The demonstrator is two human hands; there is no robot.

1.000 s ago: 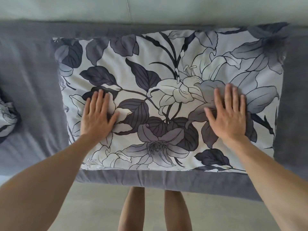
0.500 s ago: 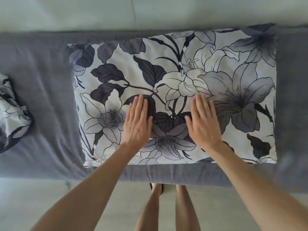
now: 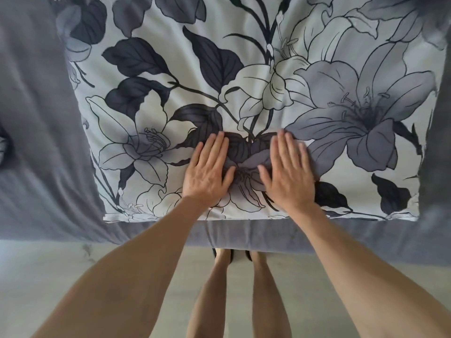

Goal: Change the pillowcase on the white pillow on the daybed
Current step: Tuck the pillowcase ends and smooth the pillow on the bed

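The pillow (image 3: pixel 256 81) lay flat on the grey daybed (image 3: pixel 36 142), dressed in a floral pillowcase (image 3: pixel 151 64) of dark leaves and pale lilies. Its near edge ran just short of the daybed's near edge, and its far part ran out of view at the top.

Both hands lay flat on the near middle of the pillow, palms down. The left hand (image 3: pixel 207 172) had its fingers straight and close together, thumb angled out to the right. The right hand (image 3: pixel 288 172) lay just beside it, fingers likewise straight, thumb pointing left. The two thumbs were near each other but apart. Neither hand held anything.

At the far left edge a bit of patterned cloth (image 3: pixel 3 147) showed on the daybed. Below, the person's legs (image 3: pixel 219 301) stood on a pale floor (image 3: pixel 73 264).
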